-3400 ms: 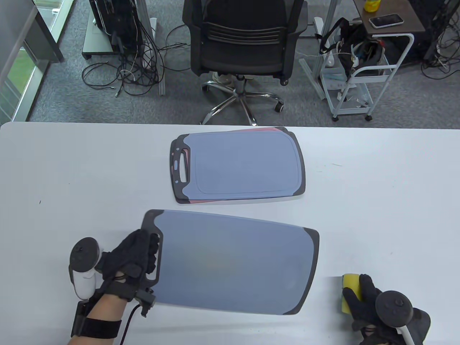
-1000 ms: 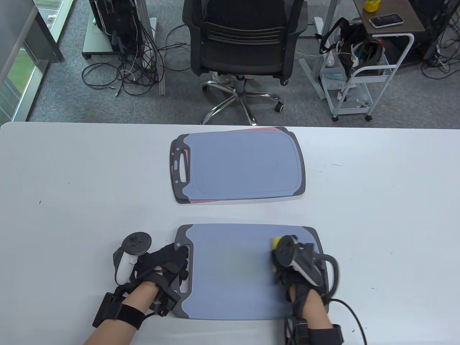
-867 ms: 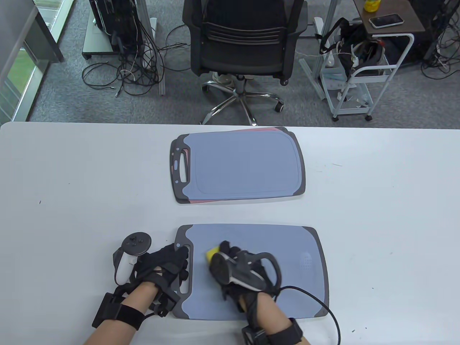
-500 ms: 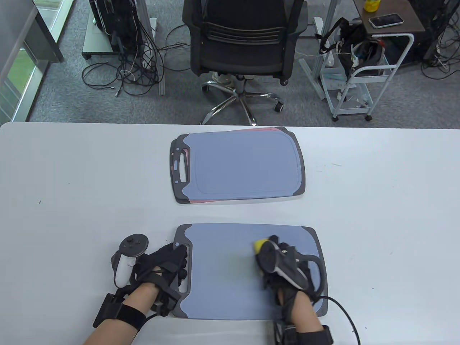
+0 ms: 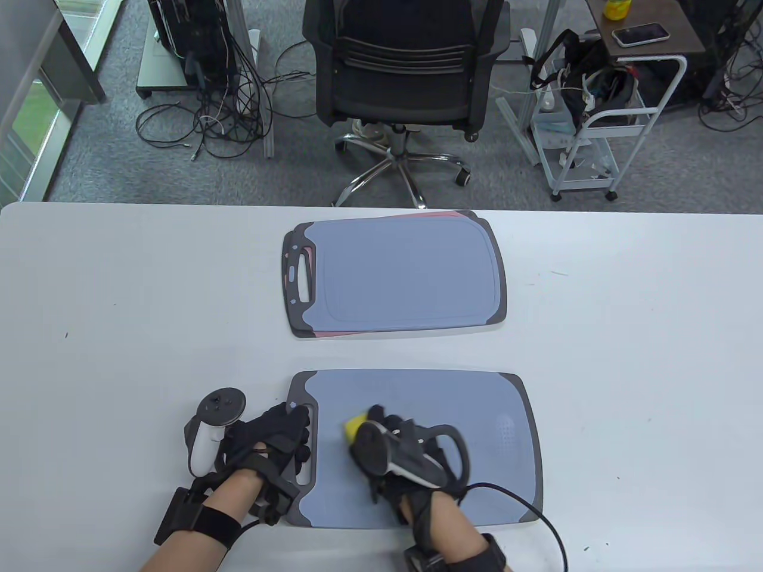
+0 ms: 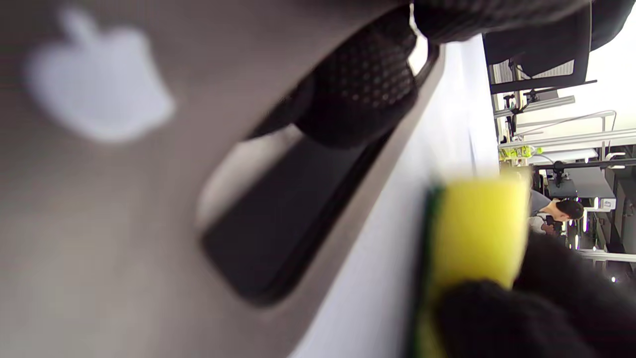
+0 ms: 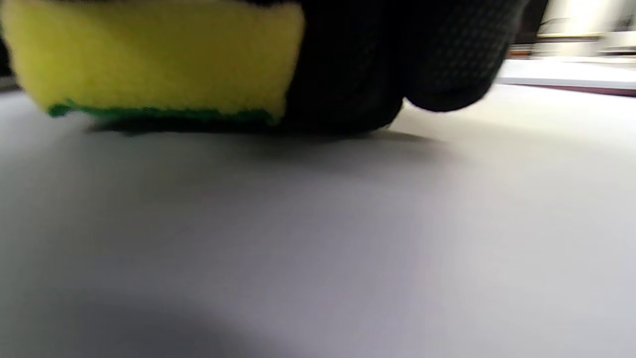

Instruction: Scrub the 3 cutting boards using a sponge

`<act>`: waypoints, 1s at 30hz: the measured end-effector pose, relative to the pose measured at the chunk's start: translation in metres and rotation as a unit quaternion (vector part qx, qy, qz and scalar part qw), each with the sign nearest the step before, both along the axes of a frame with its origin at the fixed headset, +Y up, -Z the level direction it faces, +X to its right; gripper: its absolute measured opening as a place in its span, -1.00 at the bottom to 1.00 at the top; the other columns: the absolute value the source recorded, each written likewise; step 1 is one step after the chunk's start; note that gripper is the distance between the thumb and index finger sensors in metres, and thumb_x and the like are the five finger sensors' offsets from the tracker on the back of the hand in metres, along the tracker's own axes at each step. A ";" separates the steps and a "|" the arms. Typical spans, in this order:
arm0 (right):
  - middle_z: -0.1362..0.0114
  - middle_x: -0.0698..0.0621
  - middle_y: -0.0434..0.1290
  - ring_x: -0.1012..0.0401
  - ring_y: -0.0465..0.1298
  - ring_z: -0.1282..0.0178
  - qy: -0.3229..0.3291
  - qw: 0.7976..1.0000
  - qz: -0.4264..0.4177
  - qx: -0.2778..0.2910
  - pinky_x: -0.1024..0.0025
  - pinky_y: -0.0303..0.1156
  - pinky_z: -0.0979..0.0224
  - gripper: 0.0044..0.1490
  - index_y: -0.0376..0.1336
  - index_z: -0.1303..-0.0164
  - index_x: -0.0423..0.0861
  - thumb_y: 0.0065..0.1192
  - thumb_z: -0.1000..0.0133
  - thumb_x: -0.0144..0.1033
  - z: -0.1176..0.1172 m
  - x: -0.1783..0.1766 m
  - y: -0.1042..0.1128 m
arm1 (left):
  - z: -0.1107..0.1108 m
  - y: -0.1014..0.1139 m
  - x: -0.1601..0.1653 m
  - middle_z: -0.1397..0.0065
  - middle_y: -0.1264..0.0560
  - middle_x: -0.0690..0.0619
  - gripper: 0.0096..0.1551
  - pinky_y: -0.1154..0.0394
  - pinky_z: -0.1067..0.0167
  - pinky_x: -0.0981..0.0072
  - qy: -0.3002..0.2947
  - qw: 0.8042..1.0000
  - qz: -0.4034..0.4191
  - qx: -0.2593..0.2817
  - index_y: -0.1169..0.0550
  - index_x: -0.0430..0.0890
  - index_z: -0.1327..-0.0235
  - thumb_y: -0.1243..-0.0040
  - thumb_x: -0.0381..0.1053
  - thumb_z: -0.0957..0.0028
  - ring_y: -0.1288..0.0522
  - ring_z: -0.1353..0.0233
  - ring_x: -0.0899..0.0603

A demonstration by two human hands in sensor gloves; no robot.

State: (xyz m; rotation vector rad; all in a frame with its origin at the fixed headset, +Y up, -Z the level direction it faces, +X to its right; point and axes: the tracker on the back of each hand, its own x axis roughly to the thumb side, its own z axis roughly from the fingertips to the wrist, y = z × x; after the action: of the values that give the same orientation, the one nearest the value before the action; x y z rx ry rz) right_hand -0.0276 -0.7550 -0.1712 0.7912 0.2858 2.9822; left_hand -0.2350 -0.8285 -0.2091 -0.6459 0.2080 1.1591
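Observation:
A blue-grey cutting board [image 5: 477,453] with dark ends lies flat near the table's front edge. My left hand [image 5: 286,432] holds its handle end, and a fingertip [image 6: 362,94] dips into the handle slot [image 6: 278,219]. The right hand [image 5: 381,426] grips a yellow sponge [image 5: 354,424] with a green underside [image 7: 149,113] and presses it on the board's left part, close to the handle. Further back, a second blue board [image 5: 399,274] lies on a pink board [image 5: 444,214], of which only the edges show.
The white table [image 5: 626,333] stretches wide to both sides of the boards. A cable [image 5: 536,512] trails from my right wrist over the near board's right end. Behind the table stand an office chair [image 5: 405,65] and a white cart [image 5: 602,125].
The right hand has slid the sponge leftward across the near board, from its right half to beside the handle, after earlier back-and-forth strokes. The left hand stays on the handle.

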 end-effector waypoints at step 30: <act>-0.15 -0.06 0.49 0.20 0.59 0.09 0.043 0.995 0.052 0.079 0.18 0.55 -0.09 -0.01 0.18 -0.54 -0.19 0.07 -0.10 0.30 0.020 -0.026 -0.001 | -0.001 0.002 0.000 -0.08 -0.62 0.15 -0.39 -0.81 0.22 0.39 -0.015 1.000 -0.008 0.005 -0.45 -0.08 -0.33 -0.07 0.33 -0.27 -0.78 0.17 0.18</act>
State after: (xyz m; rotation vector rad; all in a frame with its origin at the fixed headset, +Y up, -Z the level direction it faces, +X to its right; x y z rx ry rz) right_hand -0.0536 -0.7556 -0.1511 0.9503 0.0980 3.1041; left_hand -0.2349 -0.8266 -0.2097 -0.6501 0.1819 1.1340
